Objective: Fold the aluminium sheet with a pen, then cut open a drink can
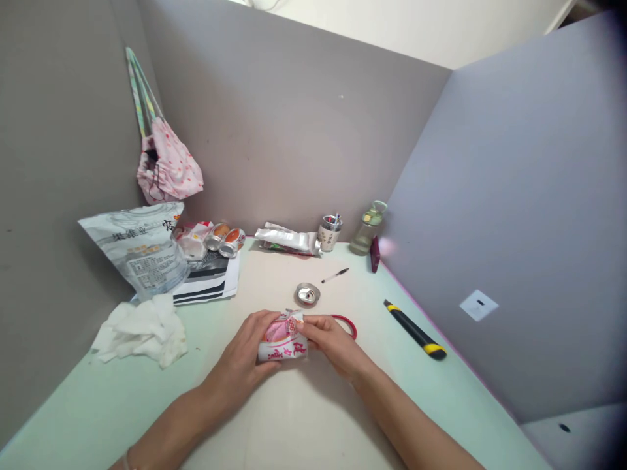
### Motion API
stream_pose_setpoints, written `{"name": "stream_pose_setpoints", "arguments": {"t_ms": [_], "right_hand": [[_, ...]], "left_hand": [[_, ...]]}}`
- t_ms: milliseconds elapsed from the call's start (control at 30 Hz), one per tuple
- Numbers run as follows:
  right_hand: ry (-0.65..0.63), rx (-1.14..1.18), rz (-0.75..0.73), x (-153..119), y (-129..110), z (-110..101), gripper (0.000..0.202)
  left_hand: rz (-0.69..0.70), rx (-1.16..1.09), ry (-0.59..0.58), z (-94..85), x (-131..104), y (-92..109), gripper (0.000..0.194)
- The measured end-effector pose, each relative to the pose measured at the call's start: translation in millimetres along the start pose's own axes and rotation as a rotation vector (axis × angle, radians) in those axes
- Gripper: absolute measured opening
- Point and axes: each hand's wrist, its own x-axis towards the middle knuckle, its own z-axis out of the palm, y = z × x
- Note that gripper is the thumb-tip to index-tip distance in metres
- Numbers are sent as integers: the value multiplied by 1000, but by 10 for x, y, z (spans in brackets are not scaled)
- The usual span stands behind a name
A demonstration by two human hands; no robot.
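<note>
A white drink can (pixel 283 347) with pink print lies on its side at the middle of the table. My left hand (pixel 245 349) is wrapped round its left end, thumb below and fingers over the top. My right hand (pixel 329 336) pinches the can's right edge, which looks cut and uneven. Just beyond the can sits a cut-off can end (pixel 307 294) with its pull-tab opening facing up. A red curved loop (pixel 349 324), like a scissors handle, shows behind my right hand; the rest of it is hidden.
A black and yellow utility knife (pixel 415 330) lies to the right, a pen (pixel 336 275) farther back. Crumpled tissues (pixel 144 329), a snack bag (pixel 144 251) and cans (pixel 232 243) stand left. A pen holder (pixel 329 234) and green bottle (pixel 366 230) line the back partition.
</note>
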Motion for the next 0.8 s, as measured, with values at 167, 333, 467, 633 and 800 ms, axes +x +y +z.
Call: {"name": "stream_pose_setpoints", "arguments": {"t_ms": [167,333,467,633,800], "right_hand": [[-20,30,13,1,-8,-21,41],[-69,40,14,-16,-32,-59,40],[-104,41,13,-25,-48,-88,39],[-116,39,11,-23,-51,-95,39],[-143,28,29,-45,-66,-99,37]], "left_hand": [[-3,-23,-20,-21,17,10,65],[27,-41,-42,-45,22,0,65],[53,-55,-55,-60,28,-1,63],[49,-67,-62,-77,30,19,64],[38,-74,-64,-70,31,31,63]]}}
